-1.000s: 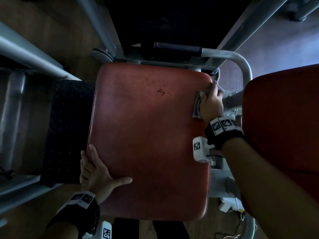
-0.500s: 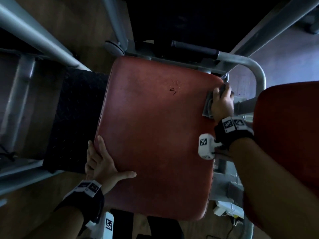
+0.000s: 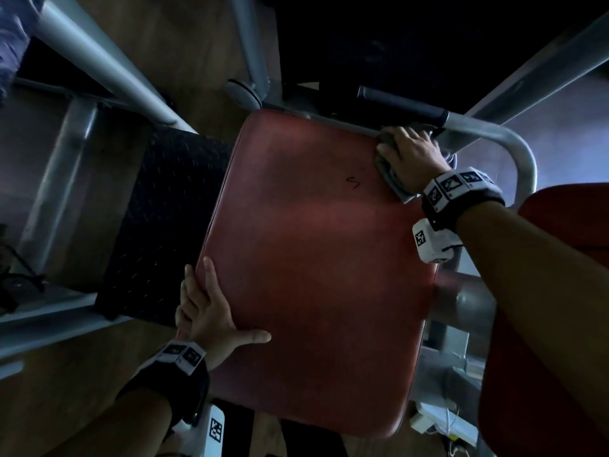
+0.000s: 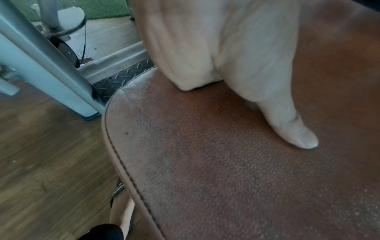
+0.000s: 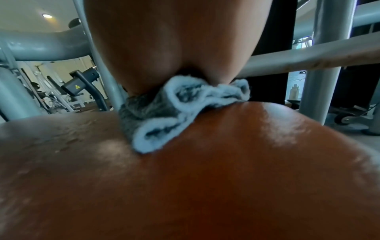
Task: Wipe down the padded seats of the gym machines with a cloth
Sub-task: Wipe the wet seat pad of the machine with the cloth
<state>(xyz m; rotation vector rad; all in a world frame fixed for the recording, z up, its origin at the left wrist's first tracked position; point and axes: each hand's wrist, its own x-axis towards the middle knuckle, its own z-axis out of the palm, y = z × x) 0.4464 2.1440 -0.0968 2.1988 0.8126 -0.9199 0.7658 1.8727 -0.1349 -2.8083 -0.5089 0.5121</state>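
A worn red padded seat (image 3: 313,275) fills the middle of the head view. My right hand (image 3: 408,153) grips a bunched grey cloth (image 3: 393,183) and presses it on the seat's far right corner, beside the metal frame. In the right wrist view the cloth (image 5: 164,116) is folded under my palm (image 5: 164,48) on the shiny pad (image 5: 185,186). My left hand (image 3: 201,305) rests on the seat's near left edge with its fingers straight along the side and its thumb (image 4: 292,128) flat on the grainy leather (image 4: 226,178).
A grey frame tube (image 3: 514,143) with a black handle grip (image 3: 398,103) curves round the seat's far right. A black diamond-plate step (image 3: 158,206) lies to the left and a second red pad (image 3: 560,324) to the right. My sandalled foot (image 4: 121,209) stands on wood floor.
My right hand has slid the cloth from the seat's right edge up to the far right corner. The left hand has stayed on the left edge.
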